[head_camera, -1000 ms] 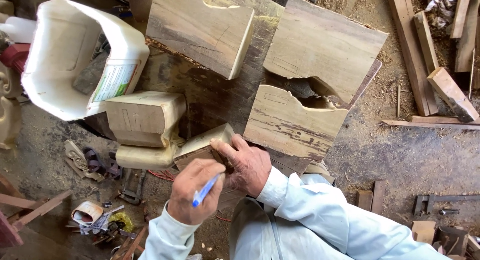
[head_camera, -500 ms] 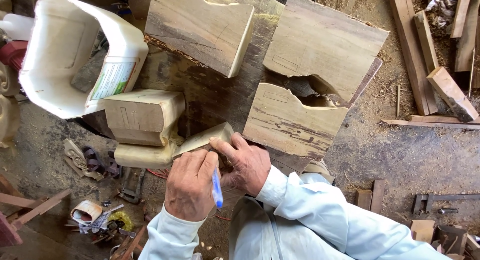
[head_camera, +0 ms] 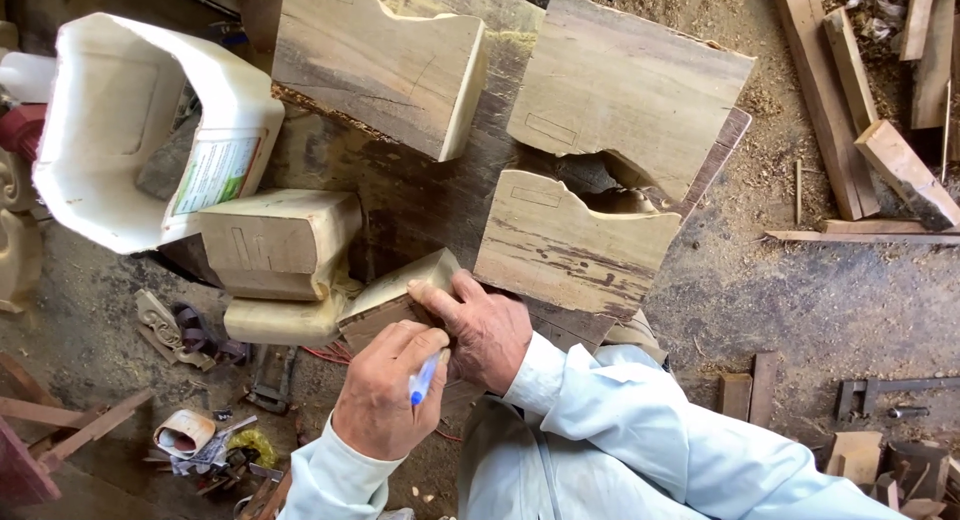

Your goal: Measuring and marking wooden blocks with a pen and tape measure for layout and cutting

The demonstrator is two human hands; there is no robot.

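The pen has swung upright toward the block; left hand pinches it, right hand presses the block steady for marking.

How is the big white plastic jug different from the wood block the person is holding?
The white plastic jug is large, hollow and cut open; the wood block is small and solid. The jug is white with a green label; the block is pale tan. No hand touches the jug; the right hand grips the block while the left hand holds a blue pen.
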